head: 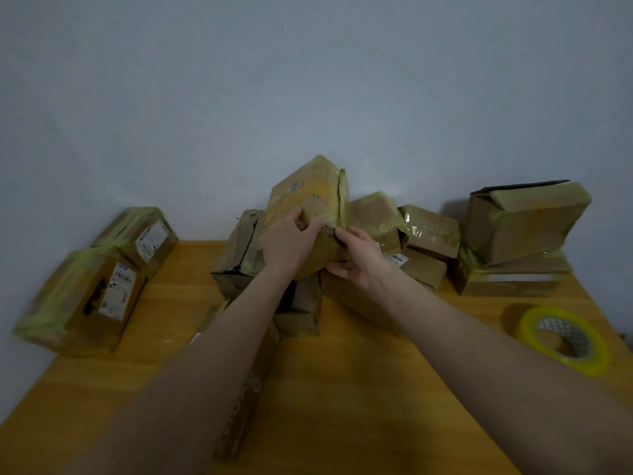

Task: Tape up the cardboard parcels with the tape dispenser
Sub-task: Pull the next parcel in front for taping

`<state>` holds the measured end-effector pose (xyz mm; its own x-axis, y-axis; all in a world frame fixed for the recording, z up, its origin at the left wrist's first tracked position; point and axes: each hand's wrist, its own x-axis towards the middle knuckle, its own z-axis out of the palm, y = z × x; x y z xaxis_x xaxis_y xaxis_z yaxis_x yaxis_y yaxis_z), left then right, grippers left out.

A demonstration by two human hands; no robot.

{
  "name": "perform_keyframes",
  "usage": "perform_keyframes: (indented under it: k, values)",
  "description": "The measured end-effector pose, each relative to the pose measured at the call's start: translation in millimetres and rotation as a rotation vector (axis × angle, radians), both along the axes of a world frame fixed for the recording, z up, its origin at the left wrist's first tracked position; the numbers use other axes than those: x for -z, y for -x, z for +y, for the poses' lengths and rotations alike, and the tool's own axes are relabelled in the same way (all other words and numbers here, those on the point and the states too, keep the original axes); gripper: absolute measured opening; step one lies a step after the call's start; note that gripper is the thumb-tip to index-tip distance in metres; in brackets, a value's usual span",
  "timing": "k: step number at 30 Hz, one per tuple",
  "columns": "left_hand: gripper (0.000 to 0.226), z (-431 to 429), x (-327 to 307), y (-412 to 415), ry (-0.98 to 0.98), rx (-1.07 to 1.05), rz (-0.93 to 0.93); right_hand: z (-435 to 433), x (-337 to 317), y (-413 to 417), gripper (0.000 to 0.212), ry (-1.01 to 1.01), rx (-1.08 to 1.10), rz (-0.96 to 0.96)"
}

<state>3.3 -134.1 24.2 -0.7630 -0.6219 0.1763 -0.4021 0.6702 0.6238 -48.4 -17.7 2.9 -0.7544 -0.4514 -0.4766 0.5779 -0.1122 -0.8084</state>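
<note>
**Most parcels taped, one in hand**

We grip a taped parcel (308, 214) with our left hand (291, 245) and right hand (359, 262), above the pile. Right of it, the tape roll (565, 341) lies idle; the open-flapped box (524, 217) probably remains.

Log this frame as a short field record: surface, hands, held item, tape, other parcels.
surface: wooden table against a plain wall
left hand: gripping the raised parcel, fingers on its near face
right hand: holding the same parcel from below right
held item: taped, tilted, above the middle pile
tape roll: lying at right, untouched
other parcels: two taped parcels at left, stack at right
</note>
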Motion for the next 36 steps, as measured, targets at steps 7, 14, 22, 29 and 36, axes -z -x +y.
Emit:
perform_keyframes:
  k: [7, 14, 22, 29, 36]
  values:
    - [0.042, 59, -25, -24, 0.004, -0.023, 0.354, 36, -53, 2, 0.087, -0.133, 0.006, 0.262]
    - [0.031, 128, -19, -53, -0.085, -0.021, 0.414, 108, -61, -8, 0.057, -0.174, -0.01, 0.373]
    - [0.038, 163, -14, -71, -0.22, -0.2, 0.539, 204, -44, -15, 0.011, -0.33, -0.017, 0.561]
    - [0.067, 144, 16, -80, -0.592, -0.151, 0.172, 244, -11, -27, 0.025, -0.614, -0.215, 0.727]
    - [0.029, 159, 44, -102, -0.571, 0.013, 0.149, 259, 9, -27, 0.019, -0.627, -0.207, 0.57]
